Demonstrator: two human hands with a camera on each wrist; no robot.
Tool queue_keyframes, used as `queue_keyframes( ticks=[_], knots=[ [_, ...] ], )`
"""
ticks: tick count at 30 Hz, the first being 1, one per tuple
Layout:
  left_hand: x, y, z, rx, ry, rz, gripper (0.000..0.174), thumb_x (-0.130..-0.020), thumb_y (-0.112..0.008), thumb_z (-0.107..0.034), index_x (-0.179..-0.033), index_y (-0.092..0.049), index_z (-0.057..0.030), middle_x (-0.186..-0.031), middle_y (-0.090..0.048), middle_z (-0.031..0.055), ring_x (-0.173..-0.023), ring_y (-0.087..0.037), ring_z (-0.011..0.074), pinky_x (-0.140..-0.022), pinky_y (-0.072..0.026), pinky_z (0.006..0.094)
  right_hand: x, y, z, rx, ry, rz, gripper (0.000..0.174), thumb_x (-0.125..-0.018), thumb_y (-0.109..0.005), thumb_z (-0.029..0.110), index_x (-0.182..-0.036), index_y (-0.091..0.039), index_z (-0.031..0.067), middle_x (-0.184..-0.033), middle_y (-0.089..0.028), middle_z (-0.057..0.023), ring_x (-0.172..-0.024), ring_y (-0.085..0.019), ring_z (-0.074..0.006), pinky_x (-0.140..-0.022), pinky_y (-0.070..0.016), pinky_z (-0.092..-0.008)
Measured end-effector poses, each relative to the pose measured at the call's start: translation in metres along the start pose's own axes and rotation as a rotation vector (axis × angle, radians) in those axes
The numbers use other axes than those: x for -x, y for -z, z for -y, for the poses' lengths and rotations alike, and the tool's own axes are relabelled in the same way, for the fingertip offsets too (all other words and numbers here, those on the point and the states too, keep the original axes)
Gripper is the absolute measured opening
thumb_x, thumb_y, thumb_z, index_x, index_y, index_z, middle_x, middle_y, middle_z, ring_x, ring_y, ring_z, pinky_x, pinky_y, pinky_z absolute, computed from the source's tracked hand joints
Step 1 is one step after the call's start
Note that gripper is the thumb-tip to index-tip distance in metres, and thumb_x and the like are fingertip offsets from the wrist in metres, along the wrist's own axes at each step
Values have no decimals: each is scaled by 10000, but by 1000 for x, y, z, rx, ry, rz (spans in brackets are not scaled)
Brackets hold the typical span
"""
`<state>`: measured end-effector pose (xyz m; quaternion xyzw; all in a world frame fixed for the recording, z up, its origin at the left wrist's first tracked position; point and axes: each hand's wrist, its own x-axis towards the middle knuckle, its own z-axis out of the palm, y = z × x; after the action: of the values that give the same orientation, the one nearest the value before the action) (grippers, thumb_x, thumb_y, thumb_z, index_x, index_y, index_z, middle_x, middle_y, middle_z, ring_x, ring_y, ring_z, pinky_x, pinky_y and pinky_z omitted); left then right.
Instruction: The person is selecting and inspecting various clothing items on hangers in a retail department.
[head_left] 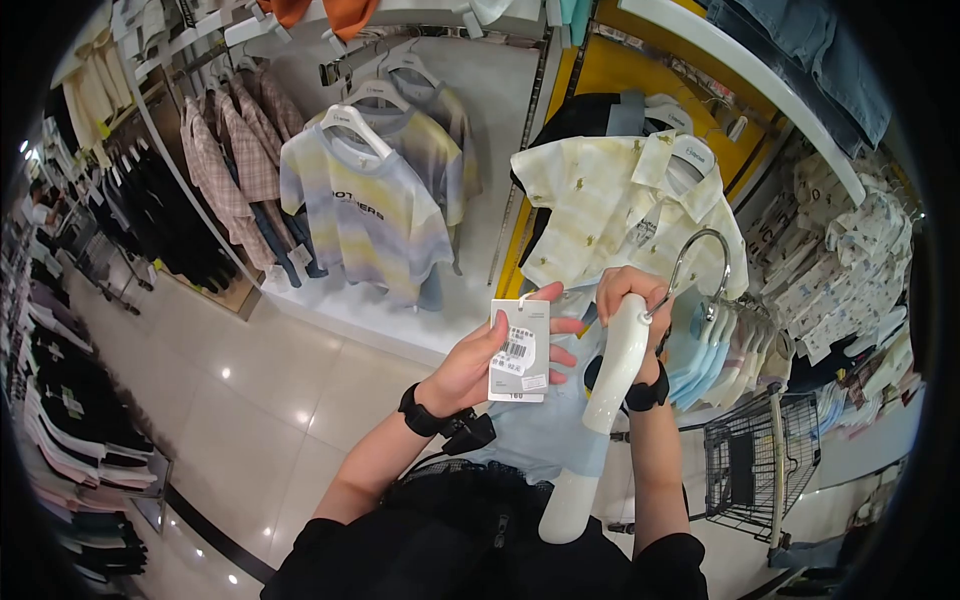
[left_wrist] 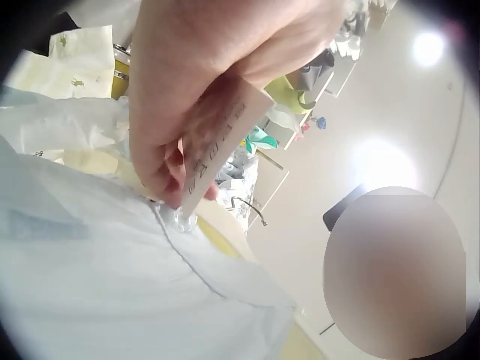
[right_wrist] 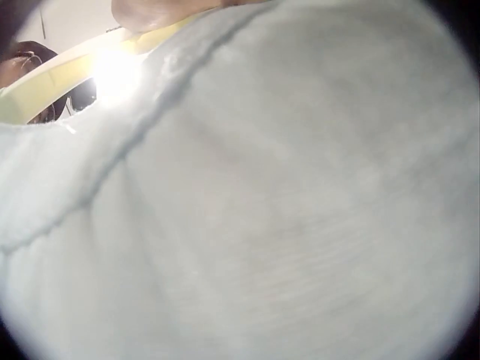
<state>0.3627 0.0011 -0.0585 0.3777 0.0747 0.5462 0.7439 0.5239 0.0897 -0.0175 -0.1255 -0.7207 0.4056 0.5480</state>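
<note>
In the head view a white hanger [head_left: 622, 370] with a metal hook carries a pale blue garment [head_left: 530, 440]. My right hand [head_left: 632, 292] grips the hanger near the base of its hook. The left hand [head_left: 465, 370] holds a price tag [head_left: 518, 350] with a barcode sticker, thumb on its face and fingers behind it. In the left wrist view, that hand [left_wrist: 217, 67] has the tag [left_wrist: 225, 142] beside the pale blue cloth [left_wrist: 112, 270]. Pale blue fabric [right_wrist: 285, 195] fills most of the right wrist view, with part of a hand [right_wrist: 161, 11] at the top.
Ahead hang a yellow and purple T-shirt [head_left: 370, 215] and a cream patterned shirt [head_left: 590, 190]. Plaid shirts [head_left: 225, 150] hang at the left. A wire cart [head_left: 760, 460] stands at the lower right. Folded clothes [head_left: 75, 430] are stacked at the far left.
</note>
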Motion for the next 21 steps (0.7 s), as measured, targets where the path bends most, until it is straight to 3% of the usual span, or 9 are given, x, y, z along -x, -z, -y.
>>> queue_keyframes(
  ticks=[2, 4, 7, 14, 21],
  knots=[
    [-2, 7, 4, -49, -36, 53, 733, -882, -281, -560, -1402, -112, -71, -1118, -481, 107, -817, -543, 198, -721, -461, 323, 1, 0, -1, -12, 12, 8, 639, -863, -268, 526, -512, -391, 5, -439, -405, -64, -363, -373, -117, -359, -255, -242],
    [-6, 10, 7, 195, -10, 159, 823, -823, -232, -666, -1401, -135, -89, -973, -508, 103, -667, -506, 187, -611, -419, 324, 1, -2, 2, -11, 5, 6, 637, -857, -270, 528, -511, -391, 7, -439, -408, -61, -364, -378, -117, -358, -259, -240],
    [-7, 5, 4, 115, -3, 85, 835, -812, -196, -691, -1401, -149, -100, -923, -488, 85, -624, -468, 169, -566, -385, 311, 2, -1, 2, 28, 34, 32, 639, -852, -273, 539, -513, -392, 10, -439, -410, -58, -363, -379, -117, -356, -259, -240],
    [-7, -1, 3, 144, 2, 33, 778, -844, -205, -656, -1397, -170, -110, -947, -488, 82, -660, -480, 174, -575, -395, 309, 4, -2, 7, 23, 2, 16, 635, -845, -282, 545, -509, -391, 17, -438, -405, -45, -366, -372, -111, -358, -260, -236],
    [-5, 1, 5, 229, -40, 96, 762, -864, -191, -625, -1398, -148, -83, -983, -493, 73, -690, -484, 169, -596, -423, 295, 6, -4, 6, 32, 28, 23, 646, -842, -275, 559, -508, -391, 19, -441, -399, -44, -371, -369, -110, -361, -256, -237]
  ],
)
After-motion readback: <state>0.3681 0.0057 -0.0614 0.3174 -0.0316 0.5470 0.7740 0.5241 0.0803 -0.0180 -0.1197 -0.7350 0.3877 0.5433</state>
